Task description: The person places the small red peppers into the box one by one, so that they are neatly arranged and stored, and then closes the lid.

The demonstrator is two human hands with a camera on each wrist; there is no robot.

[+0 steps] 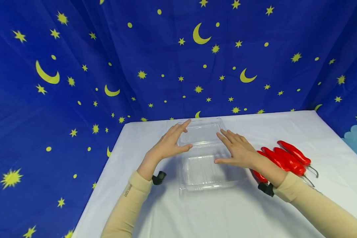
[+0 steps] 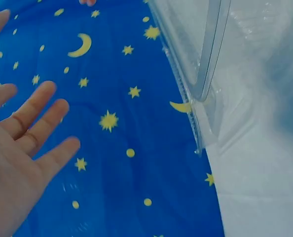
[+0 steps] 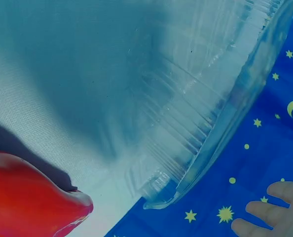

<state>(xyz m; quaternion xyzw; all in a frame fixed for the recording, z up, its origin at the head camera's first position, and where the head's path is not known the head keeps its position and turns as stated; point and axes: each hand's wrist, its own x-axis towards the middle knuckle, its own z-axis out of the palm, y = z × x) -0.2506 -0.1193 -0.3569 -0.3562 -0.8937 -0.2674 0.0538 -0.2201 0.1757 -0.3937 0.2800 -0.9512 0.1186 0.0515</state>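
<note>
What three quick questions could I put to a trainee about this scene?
1. True or false: the left hand and the right hand are both empty.
2. In the head view, the red peppers lie on which side of the clear container? A) left B) right
3. Fill in: the blue backdrop shows yellow stars, dots and crescent ____.

Key: 1. True; 2. B; 3. moons.
</note>
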